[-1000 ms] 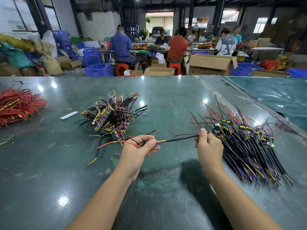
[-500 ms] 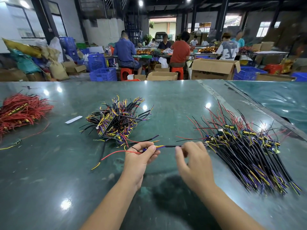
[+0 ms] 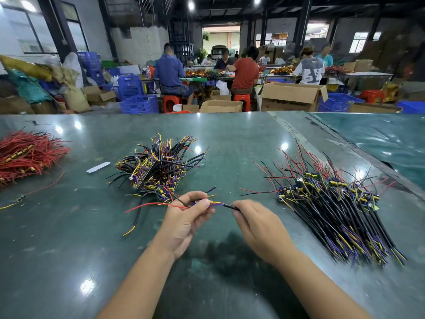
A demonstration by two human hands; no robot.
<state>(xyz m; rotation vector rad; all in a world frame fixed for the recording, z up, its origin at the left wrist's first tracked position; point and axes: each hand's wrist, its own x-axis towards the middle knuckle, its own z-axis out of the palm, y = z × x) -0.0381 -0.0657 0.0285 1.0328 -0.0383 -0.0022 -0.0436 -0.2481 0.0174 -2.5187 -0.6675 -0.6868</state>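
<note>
My left hand (image 3: 186, 217) pinches one end of a wire assembly (image 3: 218, 203) with black sleeve and yellow, purple and red leads. My right hand (image 3: 257, 224) pinches the black sleeve of the same assembly a short way to the right. Red and black leads trail left from my left hand onto the green table (image 3: 69, 238). A tangled pile of like assemblies (image 3: 156, 169) lies just beyond my left hand. A neatly aligned pile of assemblies (image 3: 333, 210) lies to the right of my right hand.
A heap of red wires (image 3: 25, 155) lies at the far left, with a white strip (image 3: 98, 167) between it and the tangled pile. A second table (image 3: 379, 139) adjoins at the right. Beyond the far edge, several people sit among cardboard boxes (image 3: 289, 100) and blue crates (image 3: 138, 104).
My right hand has slid left along the black sleeve, from beside the right pile to close by my left hand. My left hand has kept its grip.
</note>
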